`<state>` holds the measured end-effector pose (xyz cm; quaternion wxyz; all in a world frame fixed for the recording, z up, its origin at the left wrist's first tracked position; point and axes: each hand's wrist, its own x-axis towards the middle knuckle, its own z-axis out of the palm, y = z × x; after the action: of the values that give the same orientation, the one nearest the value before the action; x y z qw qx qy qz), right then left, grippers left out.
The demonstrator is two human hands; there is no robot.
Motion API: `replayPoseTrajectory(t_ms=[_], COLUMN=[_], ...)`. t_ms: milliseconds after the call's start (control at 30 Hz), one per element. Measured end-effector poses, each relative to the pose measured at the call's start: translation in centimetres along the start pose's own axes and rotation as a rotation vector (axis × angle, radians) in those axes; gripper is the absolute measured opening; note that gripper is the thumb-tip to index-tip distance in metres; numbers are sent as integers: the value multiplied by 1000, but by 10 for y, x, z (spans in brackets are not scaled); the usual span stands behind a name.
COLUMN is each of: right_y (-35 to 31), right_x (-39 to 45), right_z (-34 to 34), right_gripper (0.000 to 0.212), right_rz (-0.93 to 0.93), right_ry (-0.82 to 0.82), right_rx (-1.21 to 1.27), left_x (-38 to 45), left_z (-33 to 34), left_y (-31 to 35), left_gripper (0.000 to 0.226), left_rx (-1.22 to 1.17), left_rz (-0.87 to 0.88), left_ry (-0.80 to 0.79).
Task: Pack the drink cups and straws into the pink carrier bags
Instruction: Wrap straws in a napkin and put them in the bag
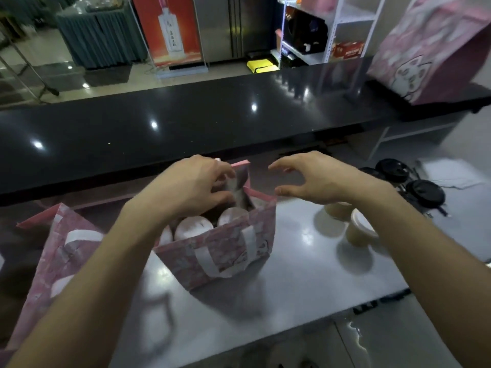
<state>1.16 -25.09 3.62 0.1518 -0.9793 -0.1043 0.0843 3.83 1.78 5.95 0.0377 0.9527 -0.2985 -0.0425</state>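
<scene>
— Where are the hands?
— Left hand (196, 181) pinches the far rim of the pink bag (220, 245) on the counter (305, 261), cups (192, 227) inside. Right hand (318, 179) hovers beside it, grip spread.
— Any writing?
— None legible; blurred.

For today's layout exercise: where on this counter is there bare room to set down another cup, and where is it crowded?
Bare worktop lies between the middle pink bag and the two cups, and along the near edge. Crowded: the black lids at far right, and the left pink bag.
</scene>
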Motion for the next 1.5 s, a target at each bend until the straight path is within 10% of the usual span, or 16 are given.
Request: replayPoseTrajectory(t_ms=[633, 1500], right_y=[402, 599], right_x=[-180, -37], right_z=[42, 83], right_gripper=[32, 34], right_rz=[539, 678], right_ry=[157, 21], right_rx=[19, 301], left_x=[209, 393], left_z=[113, 160], left_y=[341, 412], left_gripper=[55, 48], left_rx=[70, 26], left_rz=[46, -218], left_ry=[85, 17])
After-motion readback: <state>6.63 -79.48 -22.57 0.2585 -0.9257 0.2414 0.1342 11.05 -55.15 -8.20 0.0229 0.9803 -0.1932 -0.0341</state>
